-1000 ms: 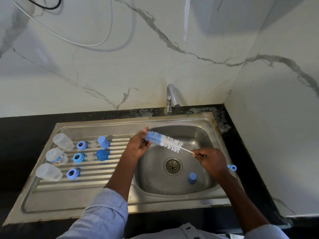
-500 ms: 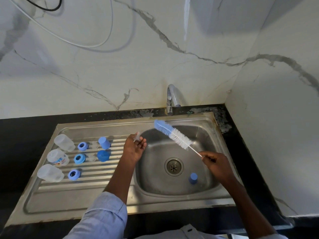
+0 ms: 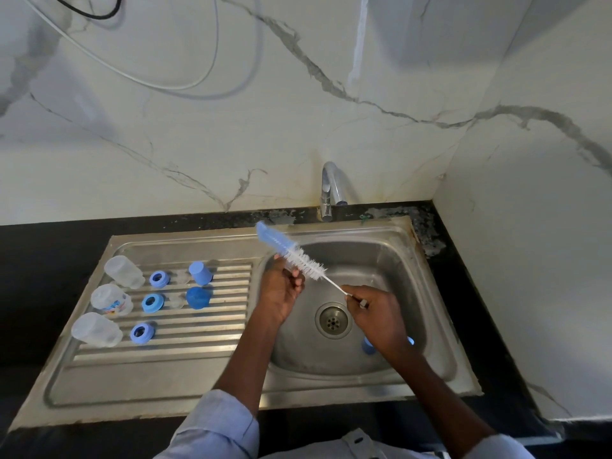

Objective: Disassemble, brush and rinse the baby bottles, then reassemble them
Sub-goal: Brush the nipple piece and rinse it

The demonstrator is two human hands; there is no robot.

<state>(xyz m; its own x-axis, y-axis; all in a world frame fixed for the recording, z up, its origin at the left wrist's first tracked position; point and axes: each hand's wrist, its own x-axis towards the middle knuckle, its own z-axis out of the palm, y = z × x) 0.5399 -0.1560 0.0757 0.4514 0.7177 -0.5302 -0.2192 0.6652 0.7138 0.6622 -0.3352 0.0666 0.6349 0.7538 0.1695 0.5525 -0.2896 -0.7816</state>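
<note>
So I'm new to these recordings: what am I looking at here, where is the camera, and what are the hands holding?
There is no machine here. A person wears a wide-angle camera on the head, looking down at their own two hands over a steel sink. The right hand pinches the wire handle of a bottle brush. The left hand is up against the white bristles with its fingers curled, perhaps round a small clear part, though I cannot make that out. On the ribbed drainboard lie three clear bottles, three blue rings and two blue caps. Another blue piece sits in the basin, half hidden by the right wrist.
</note>
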